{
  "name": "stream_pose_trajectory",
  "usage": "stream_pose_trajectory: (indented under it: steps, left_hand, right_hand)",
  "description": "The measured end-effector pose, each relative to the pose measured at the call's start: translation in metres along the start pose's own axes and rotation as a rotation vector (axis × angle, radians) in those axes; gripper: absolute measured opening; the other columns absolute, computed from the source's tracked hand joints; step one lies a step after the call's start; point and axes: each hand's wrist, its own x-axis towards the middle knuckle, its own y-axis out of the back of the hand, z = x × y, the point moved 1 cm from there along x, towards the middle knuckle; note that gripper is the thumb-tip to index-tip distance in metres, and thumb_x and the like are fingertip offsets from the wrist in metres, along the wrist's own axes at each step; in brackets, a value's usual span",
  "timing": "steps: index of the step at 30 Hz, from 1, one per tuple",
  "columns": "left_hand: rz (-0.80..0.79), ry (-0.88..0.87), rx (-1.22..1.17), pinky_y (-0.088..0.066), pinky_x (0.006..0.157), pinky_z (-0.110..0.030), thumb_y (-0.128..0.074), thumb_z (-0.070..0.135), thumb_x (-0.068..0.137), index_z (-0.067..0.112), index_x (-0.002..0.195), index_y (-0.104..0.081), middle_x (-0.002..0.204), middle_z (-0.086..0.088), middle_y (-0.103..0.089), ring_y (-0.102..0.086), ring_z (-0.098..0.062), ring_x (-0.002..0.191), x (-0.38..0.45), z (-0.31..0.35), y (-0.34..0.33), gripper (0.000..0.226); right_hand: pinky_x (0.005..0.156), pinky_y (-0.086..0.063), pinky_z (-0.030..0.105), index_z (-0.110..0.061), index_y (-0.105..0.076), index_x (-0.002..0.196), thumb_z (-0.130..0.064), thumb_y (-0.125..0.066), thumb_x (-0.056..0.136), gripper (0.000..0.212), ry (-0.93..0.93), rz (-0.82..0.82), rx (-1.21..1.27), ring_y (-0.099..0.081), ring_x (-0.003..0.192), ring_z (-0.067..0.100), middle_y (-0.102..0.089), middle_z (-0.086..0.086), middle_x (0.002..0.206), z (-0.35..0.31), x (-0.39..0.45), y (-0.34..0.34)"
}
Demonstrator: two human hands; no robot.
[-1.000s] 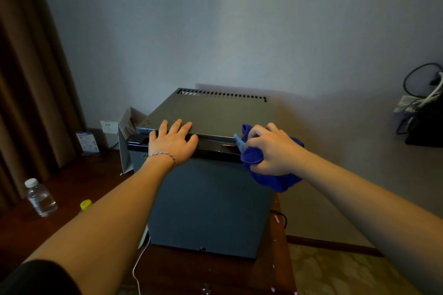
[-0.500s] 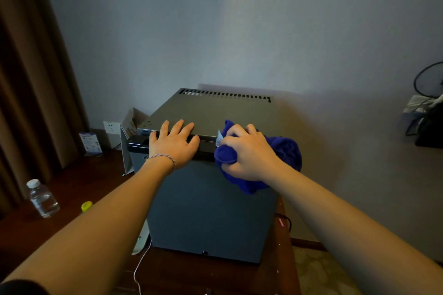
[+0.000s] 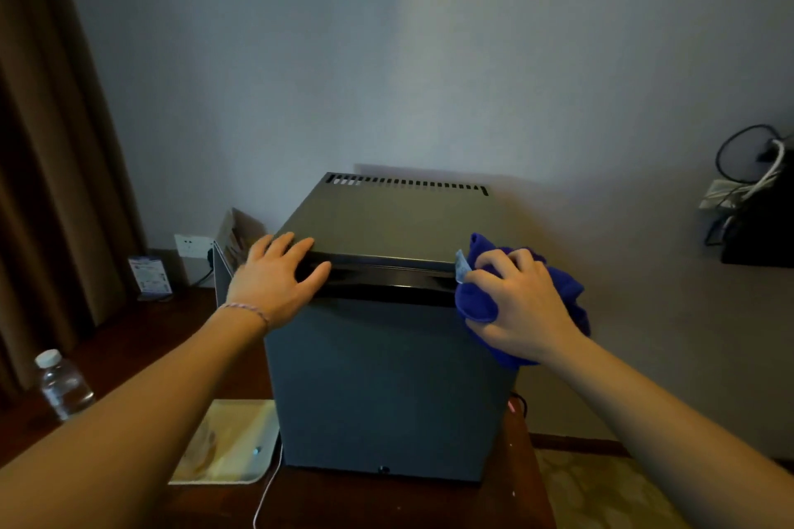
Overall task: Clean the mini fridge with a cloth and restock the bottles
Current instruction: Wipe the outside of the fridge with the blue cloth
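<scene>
A dark grey box-shaped mini fridge (image 3: 386,378) with a slotted vent along the back of its top stands on a dark brown wooden table (image 3: 129,335), its door closed. The left hand (image 3: 275,277) lies flat with straight fingers on the fridge's front top edge at its left corner, a thin braided bracelet (image 3: 249,311) on the wrist, while the right hand (image 3: 522,305) grips a bunched deep-blue cloth (image 3: 477,301) against the fridge's front right top corner. Left of the fridge on the table stand a clear plastic water bottle with a white cap (image 3: 64,384) and a small blue-and-white card (image 3: 149,274), and a pale yellow tray (image 3: 227,442) lies just beside the fridge's lower left edge.

Both arms stretched forward; left hand (image 3: 275,277) flat, fingers spread; right hand (image 3: 522,305) curled in a grip, knuckles up.
</scene>
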Motion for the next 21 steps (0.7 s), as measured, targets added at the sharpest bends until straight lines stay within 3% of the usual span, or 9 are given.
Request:
stream_pose_trajectory:
  steps: [4,7,9,11,15,18,21]
  left_hand:
    - [0.263,0.012,-0.473,-0.040,0.108,-0.035,-0.067,0.049,0.087,0.013,0.139,-0.049,0.140,-0.004,-0.047,-0.046,-0.018,0.125,-0.012,-0.019,-0.011,0.065]
    - [0.375,0.073,-0.741,-0.043,0.107,-0.039,-0.075,0.042,0.081,0.015,0.137,-0.046,0.135,-0.004,-0.049,-0.049,-0.016,0.122,-0.015,-0.023,-0.026,0.069]
    - [0.442,0.084,-0.874,-0.043,0.108,-0.041,-0.075,0.046,0.079,0.014,0.138,-0.042,0.133,-0.004,-0.048,-0.049,-0.018,0.122,-0.015,-0.026,-0.039,0.074]
    - [0.528,0.060,-0.893,-0.039,0.108,-0.038,-0.072,0.053,0.080,0.013,0.137,-0.042,0.129,-0.006,-0.047,-0.046,-0.019,0.120,-0.016,-0.030,-0.054,0.076]
    - [0.613,0.005,-0.880,-0.035,0.103,-0.036,-0.062,0.053,0.082,0.006,0.135,-0.043,0.127,-0.016,-0.046,-0.044,-0.029,0.119,-0.025,-0.044,-0.102,0.073]
    - [0.654,-0.018,-0.892,-0.044,0.092,-0.042,-0.049,0.065,0.087,0.006,0.118,-0.049,0.111,-0.012,-0.048,-0.050,-0.029,0.106,-0.034,-0.059,-0.145,0.066]
    - [0.669,-0.025,-0.942,-0.048,0.083,-0.045,-0.041,0.064,0.088,0.013,0.103,-0.047,0.103,-0.013,-0.052,-0.052,-0.025,0.094,-0.045,-0.076,-0.197,0.053]
  right_hand:
    - [0.081,-0.043,0.039,-0.025,-0.066,0.115,-0.056,-0.054,0.079,0.049,-0.097,0.099,0.030,-0.048,0.103,0.025,-0.055,-0.005,0.122,-0.044,0.009,-0.015]
    - [0.084,-0.046,0.039,-0.025,-0.065,0.116,-0.057,-0.054,0.079,0.051,-0.153,0.184,0.021,-0.049,0.107,0.025,-0.055,-0.005,0.125,-0.067,0.018,-0.025]
    - [0.087,-0.048,0.044,-0.022,-0.065,0.119,-0.051,-0.067,0.076,0.052,-0.148,0.273,-0.015,-0.049,0.112,0.028,-0.055,-0.001,0.129,-0.078,0.018,-0.037]
    - [0.090,-0.046,0.046,-0.019,-0.066,0.119,-0.041,-0.078,0.070,0.055,-0.156,0.413,-0.072,-0.049,0.114,0.032,-0.057,0.003,0.131,-0.085,0.015,-0.050]
    - [0.091,-0.044,0.049,-0.018,-0.068,0.117,-0.035,-0.079,0.070,0.051,-0.139,0.712,-0.169,-0.048,0.114,0.037,-0.059,0.008,0.130,-0.094,0.003,-0.092]
    - [0.089,-0.046,0.052,-0.018,-0.067,0.117,-0.036,-0.079,0.071,0.051,-0.032,0.797,-0.242,-0.050,0.111,0.039,-0.060,0.009,0.127,-0.097,-0.017,-0.140]
    - [0.086,-0.047,0.050,-0.017,-0.071,0.114,-0.041,-0.076,0.074,0.047,-0.003,0.871,-0.317,-0.052,0.108,0.038,-0.064,0.010,0.125,-0.099,-0.042,-0.190]
